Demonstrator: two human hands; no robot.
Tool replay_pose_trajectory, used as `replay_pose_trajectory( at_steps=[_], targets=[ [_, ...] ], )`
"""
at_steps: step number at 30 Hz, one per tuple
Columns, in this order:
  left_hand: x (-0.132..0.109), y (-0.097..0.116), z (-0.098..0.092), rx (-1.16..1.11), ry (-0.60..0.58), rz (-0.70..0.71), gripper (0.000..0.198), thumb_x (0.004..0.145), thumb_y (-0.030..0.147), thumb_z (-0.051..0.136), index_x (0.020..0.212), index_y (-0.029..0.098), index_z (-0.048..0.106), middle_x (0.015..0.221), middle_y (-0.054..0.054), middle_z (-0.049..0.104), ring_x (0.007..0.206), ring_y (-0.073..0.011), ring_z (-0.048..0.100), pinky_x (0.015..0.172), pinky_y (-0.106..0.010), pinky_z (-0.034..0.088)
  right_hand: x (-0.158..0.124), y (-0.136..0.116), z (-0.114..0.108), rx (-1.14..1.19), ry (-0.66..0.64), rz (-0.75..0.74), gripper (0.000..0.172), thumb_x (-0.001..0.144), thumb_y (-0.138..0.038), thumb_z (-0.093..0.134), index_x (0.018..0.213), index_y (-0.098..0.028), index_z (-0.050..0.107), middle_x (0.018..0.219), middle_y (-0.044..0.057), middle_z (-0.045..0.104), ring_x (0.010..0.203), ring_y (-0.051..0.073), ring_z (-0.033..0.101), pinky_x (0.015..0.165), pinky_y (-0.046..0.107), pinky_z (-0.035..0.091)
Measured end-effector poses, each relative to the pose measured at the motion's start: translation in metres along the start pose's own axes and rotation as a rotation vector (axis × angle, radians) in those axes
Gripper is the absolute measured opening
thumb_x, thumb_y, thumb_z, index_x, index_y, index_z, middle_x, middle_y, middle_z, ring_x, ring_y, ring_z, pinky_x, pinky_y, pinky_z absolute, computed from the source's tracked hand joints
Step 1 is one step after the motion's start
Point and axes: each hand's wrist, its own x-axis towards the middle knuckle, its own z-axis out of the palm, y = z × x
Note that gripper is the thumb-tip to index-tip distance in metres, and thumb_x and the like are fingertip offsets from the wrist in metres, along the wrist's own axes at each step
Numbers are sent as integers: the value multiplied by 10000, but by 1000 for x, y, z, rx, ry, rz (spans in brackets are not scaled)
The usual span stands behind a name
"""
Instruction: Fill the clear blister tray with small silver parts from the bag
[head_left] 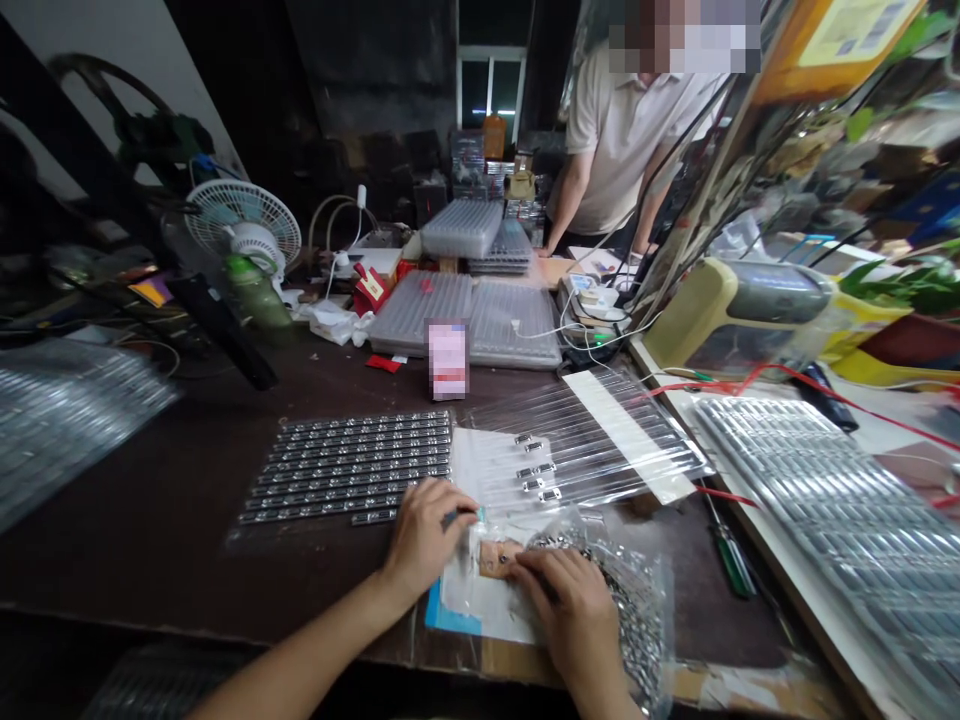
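My left hand [429,528] is closed, its thumb and fingertips together beside a white sheet [469,590]; whatever is between them is too small to name. On that sheet lies a small tan block [492,560] with small marks or holes. My right hand [577,602] pinches at the block's right edge, and I cannot make out what it holds. Beyond the hands, several small metal connector-like pieces [533,485] sit on a clear ribbed tray [585,450]. A clear bag [637,610] of shiny small metal parts lies beside and partly behind my right hand.
To the left is a tray filled with rows of dark connectors [345,465]. Ribbed plastic trays [832,510] lie on the right, near a green-handled screwdriver [733,562]. Farther back are a white fan [244,220], stacked trays [465,230] and another person [622,130] leaning on the table.
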Motion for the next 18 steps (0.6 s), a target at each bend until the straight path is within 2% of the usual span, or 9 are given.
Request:
replay_pose_trajectory(
  at_steps=[5, 9, 11, 13, 16, 18],
  targets=[
    [-10, -36, -23, 211, 98, -30, 80, 798, 257, 637, 798, 274, 715, 941, -26, 615, 920, -225, 529, 812, -391, 385, 5, -7, 15, -16, -4, 11, 181, 900, -334, 519, 862, -294, 691, 829, -8, 676, 760, 145, 581, 686, 292, 369],
    [-20, -42, -33, 270, 147, -21, 102, 805, 238, 600, 813, 258, 699, 959, -34, 615, 940, -232, 532, 831, -397, 374, 5, -8, 13, -20, 20, 9, 179, 899, -306, 519, 878, -307, 696, 818, -9, 661, 753, 141, 563, 680, 296, 357],
    [-13, -34, -34, 248, 142, 6, 112, 814, 230, 586, 841, 254, 692, 946, -33, 628, 924, -224, 547, 833, -392, 372, 5, -10, 12, -17, 14, 6, 169, 892, -287, 527, 896, -313, 694, 829, -7, 653, 762, 142, 557, 682, 296, 353],
    [5, -20, -29, 188, 91, 65, 118, 830, 222, 573, 844, 248, 687, 912, -24, 652, 893, -208, 571, 836, -380, 371, 6, -11, 13, -23, 0, 6, 160, 881, -268, 540, 907, -317, 691, 839, -7, 646, 765, 141, 552, 685, 296, 351],
    [42, 7, -6, 84, -24, 165, 114, 846, 213, 569, 828, 227, 681, 866, -16, 689, 860, -188, 601, 845, -360, 374, 5, -12, 13, -60, -27, 6, 149, 861, -254, 570, 912, -332, 686, 844, -15, 637, 767, 139, 544, 686, 295, 349],
    [64, 23, 15, 57, -75, 180, 82, 827, 231, 607, 851, 217, 684, 881, -24, 704, 877, -195, 610, 848, -357, 381, 4, -9, 11, -96, -33, -6, 164, 860, -258, 570, 961, -334, 675, 873, -16, 641, 791, 145, 544, 696, 296, 354]
  ],
)
